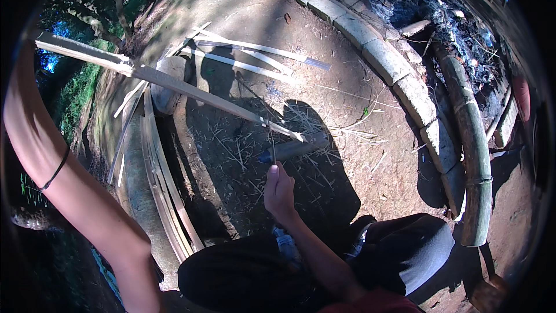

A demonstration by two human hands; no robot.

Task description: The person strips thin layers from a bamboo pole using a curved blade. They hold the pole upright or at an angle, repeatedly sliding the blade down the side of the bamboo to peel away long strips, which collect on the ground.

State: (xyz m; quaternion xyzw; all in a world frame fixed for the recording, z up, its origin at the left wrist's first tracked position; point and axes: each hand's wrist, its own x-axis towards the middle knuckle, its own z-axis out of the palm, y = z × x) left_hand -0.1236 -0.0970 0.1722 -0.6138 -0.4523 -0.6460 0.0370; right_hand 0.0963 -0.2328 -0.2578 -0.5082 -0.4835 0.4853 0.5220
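A long split bamboo strip (197,88) slants through the air from the upper left down to the middle. My left arm reaches up along the left rim, and my left hand (26,52) meets the strip's raised end; its fingers are lost in the dark edge. My right hand (279,191) is closed, thumb up, around the handle of a knife (273,142). Its thin blade, seen nearly edge-on, stands upright and meets the strip near its lower end. Just beyond this hand a short grey cylindrical piece (298,147) lies among shavings (295,117).
Several pale bamboo strips (255,69) lie on the ground ahead; more strips (162,179) lean beside a log (136,168) at left. A rounded stone (171,84) sits nearby. At right, a curved block border (376,52) rings an ashy pit (457,29), with a bamboo pole (472,150) across it.
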